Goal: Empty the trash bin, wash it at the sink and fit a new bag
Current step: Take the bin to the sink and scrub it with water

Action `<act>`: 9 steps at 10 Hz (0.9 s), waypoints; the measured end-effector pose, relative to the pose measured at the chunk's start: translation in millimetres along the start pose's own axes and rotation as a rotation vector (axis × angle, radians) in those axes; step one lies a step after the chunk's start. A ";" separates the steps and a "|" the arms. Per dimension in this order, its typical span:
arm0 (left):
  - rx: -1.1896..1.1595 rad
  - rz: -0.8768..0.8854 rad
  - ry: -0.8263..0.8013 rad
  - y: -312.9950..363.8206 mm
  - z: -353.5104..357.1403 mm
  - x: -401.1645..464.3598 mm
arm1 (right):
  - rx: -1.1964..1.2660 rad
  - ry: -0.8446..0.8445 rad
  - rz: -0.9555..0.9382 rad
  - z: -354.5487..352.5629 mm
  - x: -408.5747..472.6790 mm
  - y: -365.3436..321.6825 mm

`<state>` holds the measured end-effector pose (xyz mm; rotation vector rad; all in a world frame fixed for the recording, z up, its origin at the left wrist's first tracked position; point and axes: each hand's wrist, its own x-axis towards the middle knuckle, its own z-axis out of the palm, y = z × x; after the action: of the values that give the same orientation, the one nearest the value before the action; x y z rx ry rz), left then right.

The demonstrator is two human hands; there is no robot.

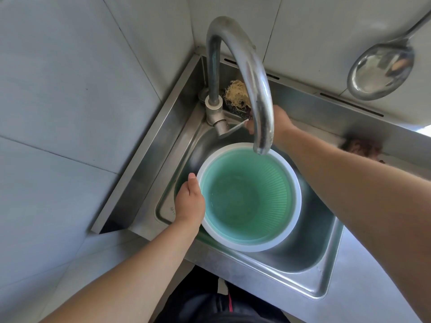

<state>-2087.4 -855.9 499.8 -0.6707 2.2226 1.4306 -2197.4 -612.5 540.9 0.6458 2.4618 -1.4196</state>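
Under the curved tap, the green bin with a white rim stands upright in the steel sink, the left hand gripping its rim while the right hand pinches the tap lever.

One view only, the head camera, and it looks steeply down from above the person's chest onto a steel sink set in a tiled corner. It sits close: the tap spout arcs right up toward the lens and fills the upper middle. Both forearms enter from the bottom edge and the right edge, reaching away from the camera. The wide lens bends the wall tiles at the left. There is no second view to share with.
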 end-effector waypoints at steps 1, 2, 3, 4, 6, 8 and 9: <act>0.006 -0.007 -0.006 -0.4 -0.8 0.6 | -0.176 0.039 -0.015 -6.2 -39.0 8.4; 0.035 -0.016 -0.001 1.2 -2.4 -0.1 | -0.273 0.130 0.010 -11.9 -76.5 41.3; 0.062 -0.018 -0.006 3.8 -3.6 -1.0 | -0.271 0.212 0.080 -9.7 -112.1 81.2; 0.102 0.024 -0.003 7.3 -4.8 -3.3 | -0.220 0.305 0.168 0.5 -147.7 111.3; -0.003 -0.041 -0.084 19.2 -8.7 4.3 | 0.108 0.412 0.406 33.4 -186.0 126.6; 0.091 -0.010 -0.042 31.5 5.4 -6.3 | 0.398 0.616 0.540 36.7 -193.2 111.0; 0.021 -0.060 -0.102 41.2 14.8 -15.3 | 0.395 0.667 0.567 24.9 -202.0 111.1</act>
<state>-2098.5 -825.0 532.5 -0.6372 2.1186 1.3795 -1967.4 -638.2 525.1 1.9890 2.0806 -1.6126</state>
